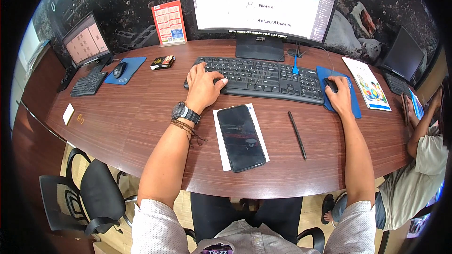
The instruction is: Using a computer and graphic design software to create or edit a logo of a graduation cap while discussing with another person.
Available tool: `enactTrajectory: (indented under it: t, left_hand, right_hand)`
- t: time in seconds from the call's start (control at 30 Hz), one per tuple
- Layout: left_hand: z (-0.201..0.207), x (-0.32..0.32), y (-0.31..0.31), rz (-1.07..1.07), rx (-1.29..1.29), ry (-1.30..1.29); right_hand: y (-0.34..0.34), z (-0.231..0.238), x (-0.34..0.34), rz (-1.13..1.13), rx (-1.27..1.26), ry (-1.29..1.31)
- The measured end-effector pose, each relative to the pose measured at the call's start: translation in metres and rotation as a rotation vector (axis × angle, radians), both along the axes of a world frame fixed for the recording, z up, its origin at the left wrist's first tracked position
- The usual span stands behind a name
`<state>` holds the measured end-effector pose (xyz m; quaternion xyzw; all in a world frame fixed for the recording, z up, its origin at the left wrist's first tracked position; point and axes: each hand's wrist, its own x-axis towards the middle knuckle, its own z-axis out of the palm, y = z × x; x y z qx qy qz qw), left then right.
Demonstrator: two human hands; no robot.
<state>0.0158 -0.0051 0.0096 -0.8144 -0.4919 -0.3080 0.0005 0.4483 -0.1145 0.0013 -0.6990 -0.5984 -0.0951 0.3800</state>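
Observation:
My left hand (203, 86) rests over the left end of a black keyboard (263, 77), its fingers spread on the keys and the thumb apart. A dark watch and a brown beaded bracelet circle that wrist. At the keyboard's right end, my right hand (341, 95) is curled over a black computer mouse (331, 84), which it partly hides. Under the mouse lies a blue mouse pad (355, 109). Between my forearms a black smartphone (242, 136) lies on white paper (221, 148), with a thin black pen (297, 134) to its right.
A monitor (263, 7) showing a design program stands behind the keyboard. To the left are a small box (163, 62), a desk calendar (170, 22) and another computer setup (85, 42). A booklet (367, 84) lies at right, where another person (416, 178) sits. An office chair (101, 193) stands lower left.

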Motion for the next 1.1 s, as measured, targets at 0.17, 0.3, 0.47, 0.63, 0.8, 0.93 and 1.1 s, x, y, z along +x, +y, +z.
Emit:
enactTrajectory:
  t: [0.17, 0.3, 0.47, 0.63, 0.8, 0.93, 1.1]
  left_hand:
    - [-0.0027, 0.0022, -0.0024, 0.034, -0.033, -0.08]
    - [-0.0029, 0.0011, -0.0019, 0.104, -0.095, -0.058]
    - [-0.0021, 0.0016, -0.0028, 0.104, -0.126, -0.042]
    - [-0.0018, 0.0015, -0.0032, 0.11, -0.14, -0.037]
    - [-0.002, 0.0009, -0.0029, 0.108, -0.157, -0.034]
    - [-0.0015, 0.0004, -0.0033, 0.105, -0.161, -0.031]
    - [-0.0012, 0.0019, -0.0042, 0.108, -0.156, -0.025]
  right_hand:
    - [-0.0016, 0.0012, -0.0009, 0.003, 0.0, -0.003]
    - [-0.0006, 0.0011, 0.0005, 0.018, 0.008, -0.001]
    - [-0.0006, 0.0012, 0.0006, 0.023, 0.008, 0.0]
    - [-0.0005, 0.0018, -0.0003, 0.023, 0.003, 0.008]
    - [-0.0005, 0.0011, -0.0009, 0.01, 0.004, -0.005]
    - [-0.0008, 0.0013, -0.0008, 0.018, 0.012, -0.008]
    - [-0.0002, 0.0002, 0.0015, 0.015, 0.016, -0.017]
